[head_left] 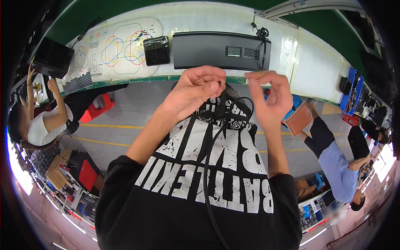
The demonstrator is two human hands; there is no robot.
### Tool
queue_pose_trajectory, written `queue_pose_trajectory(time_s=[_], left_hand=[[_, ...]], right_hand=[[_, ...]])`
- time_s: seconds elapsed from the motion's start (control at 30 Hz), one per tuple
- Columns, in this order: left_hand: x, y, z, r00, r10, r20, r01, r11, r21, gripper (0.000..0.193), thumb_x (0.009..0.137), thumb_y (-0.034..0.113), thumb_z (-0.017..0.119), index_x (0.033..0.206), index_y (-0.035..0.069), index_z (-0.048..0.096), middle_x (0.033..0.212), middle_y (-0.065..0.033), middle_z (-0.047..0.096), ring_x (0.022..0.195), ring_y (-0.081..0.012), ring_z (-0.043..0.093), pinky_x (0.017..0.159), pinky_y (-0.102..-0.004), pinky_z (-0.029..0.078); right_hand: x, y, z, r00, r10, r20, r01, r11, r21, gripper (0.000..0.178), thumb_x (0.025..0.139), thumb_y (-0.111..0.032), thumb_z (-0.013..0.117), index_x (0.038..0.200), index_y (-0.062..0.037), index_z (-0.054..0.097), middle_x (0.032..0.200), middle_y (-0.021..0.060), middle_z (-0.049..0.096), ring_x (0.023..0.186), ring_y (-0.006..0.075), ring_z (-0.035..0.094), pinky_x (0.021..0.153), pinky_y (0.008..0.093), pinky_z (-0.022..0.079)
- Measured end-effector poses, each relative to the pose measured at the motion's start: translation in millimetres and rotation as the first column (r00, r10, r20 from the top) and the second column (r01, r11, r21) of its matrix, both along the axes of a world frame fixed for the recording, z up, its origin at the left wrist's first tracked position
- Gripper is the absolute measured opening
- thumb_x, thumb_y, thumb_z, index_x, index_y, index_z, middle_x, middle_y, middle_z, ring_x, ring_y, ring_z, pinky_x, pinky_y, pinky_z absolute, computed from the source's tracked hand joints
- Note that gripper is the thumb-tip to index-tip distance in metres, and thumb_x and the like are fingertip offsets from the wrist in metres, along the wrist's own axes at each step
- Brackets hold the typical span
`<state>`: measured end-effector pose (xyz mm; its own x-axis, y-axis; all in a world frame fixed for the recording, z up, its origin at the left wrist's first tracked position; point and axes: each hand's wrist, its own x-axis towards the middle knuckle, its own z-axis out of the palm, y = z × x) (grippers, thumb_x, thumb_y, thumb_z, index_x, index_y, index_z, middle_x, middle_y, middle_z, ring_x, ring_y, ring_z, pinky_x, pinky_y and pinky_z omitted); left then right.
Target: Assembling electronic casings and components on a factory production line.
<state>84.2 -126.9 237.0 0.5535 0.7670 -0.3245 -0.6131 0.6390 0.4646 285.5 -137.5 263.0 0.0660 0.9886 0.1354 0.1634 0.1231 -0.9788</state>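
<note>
My left hand is closed in a pinch just in front of the bench's near edge. A small dark piece shows at its fingertips, too covered to name. To its right and apart from it, my right hand is raised with curled fingers, its thumb and forefinger separated and slightly blurred; nothing shows between them. Beyond both hands lies a long dark grey housing with two vent grilles. A thin black cable runs down over my shirt, with a loop between the hands.
On the white bench, a black box sits left of the housing, and a coiled black cord lies over its right end. A printed mat holds small dark bits. Other people work at left and right. A blue bin stands far right.
</note>
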Motion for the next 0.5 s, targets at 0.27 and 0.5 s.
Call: queue_pose_trajectory(time_s=[0.27,0.5], left_hand=[[-11,4,1,0.992,-0.095,-0.077,0.096,0.995,0.002,0.027,0.079,0.011,0.079,0.1,0.002,0.064,0.089,-0.0052,0.067,0.077,-0.0096,0.061,0.067,-0.0221,0.048],[-16,-7,-17,0.982,-0.151,-0.115,0.136,0.983,-0.124,0.024,0.081,0.009,0.077,0.098,-0.001,0.064,0.086,-0.0061,0.067,0.076,-0.0098,0.061,0.067,-0.0231,0.049]], right_hand=[[-19,17,25,0.917,0.337,0.215,-0.383,0.894,0.232,0.025,0.071,0.014,0.069,0.083,-0.0019,0.055,0.088,0.012,0.071,0.076,0.0215,0.063,0.071,0.0309,0.049],[-22,6,3,0.893,0.306,0.33,-0.392,0.889,0.238,0.028,0.067,0.012,0.074,0.077,-0.003,0.052,0.083,0.0105,0.07,0.073,0.0238,0.063,0.065,0.0304,0.049]])
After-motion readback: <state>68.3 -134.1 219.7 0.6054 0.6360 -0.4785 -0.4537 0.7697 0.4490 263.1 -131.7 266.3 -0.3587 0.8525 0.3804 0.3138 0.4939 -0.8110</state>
